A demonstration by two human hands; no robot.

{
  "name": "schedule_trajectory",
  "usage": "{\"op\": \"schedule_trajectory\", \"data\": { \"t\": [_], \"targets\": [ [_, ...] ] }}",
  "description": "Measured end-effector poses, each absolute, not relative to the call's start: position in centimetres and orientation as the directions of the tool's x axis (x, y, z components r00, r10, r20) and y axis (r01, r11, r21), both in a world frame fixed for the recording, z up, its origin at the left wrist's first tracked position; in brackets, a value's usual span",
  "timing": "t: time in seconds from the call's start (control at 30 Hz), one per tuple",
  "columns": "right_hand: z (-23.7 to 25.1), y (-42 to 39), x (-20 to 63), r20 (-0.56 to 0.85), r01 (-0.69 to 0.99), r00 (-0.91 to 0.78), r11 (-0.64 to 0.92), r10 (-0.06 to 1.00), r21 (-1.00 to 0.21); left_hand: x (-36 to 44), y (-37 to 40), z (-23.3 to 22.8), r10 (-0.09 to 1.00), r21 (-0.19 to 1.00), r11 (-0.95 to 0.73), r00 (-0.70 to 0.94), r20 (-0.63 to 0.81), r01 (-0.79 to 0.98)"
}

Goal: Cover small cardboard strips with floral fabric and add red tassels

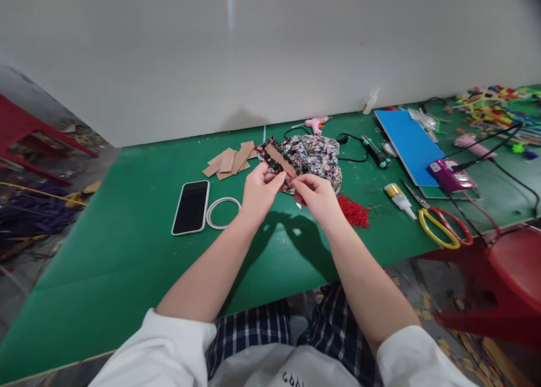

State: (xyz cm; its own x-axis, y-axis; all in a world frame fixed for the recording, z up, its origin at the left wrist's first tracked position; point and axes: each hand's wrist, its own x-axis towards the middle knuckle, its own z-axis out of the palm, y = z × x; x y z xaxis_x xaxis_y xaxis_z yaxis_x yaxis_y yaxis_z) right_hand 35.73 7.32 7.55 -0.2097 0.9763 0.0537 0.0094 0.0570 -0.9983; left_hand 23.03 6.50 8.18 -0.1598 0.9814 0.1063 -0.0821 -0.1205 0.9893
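My left hand [265, 191] is closed on a strip of dark floral fabric [267, 150] with a brown cardboard strip [280, 160] lying along it. At the near end of that strip my right hand [315, 198] is closed, thumb and fingers pinched together at the fabric edge. A bit of red shows between the two hands, too small to make out. Behind them lies a larger piece of floral cloth [316, 156] on the green table. A bundle of red threads [354, 211] rests just right of my right hand.
Left of my hands lie cardboard pieces [228, 160], a phone [191, 208] and a white ring [223, 213]. A pink glue gun [316, 124] sits behind. To the right are a cutter [375, 152], glue bottle [399, 200], scissors [442, 223], blue board [409, 145] and purple box [452, 176] with cables.
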Motion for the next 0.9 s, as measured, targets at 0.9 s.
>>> {"op": "schedule_trajectory", "data": {
  "t": [0.9],
  "targets": [
    [7.0, 6.6, 34.4, -0.056, -0.074, -0.275, -0.080, 0.960, -0.994, 23.0, 6.9, 7.0, 0.918, 0.976, -0.213, -0.335, 0.214, 0.041]
  ]
}}
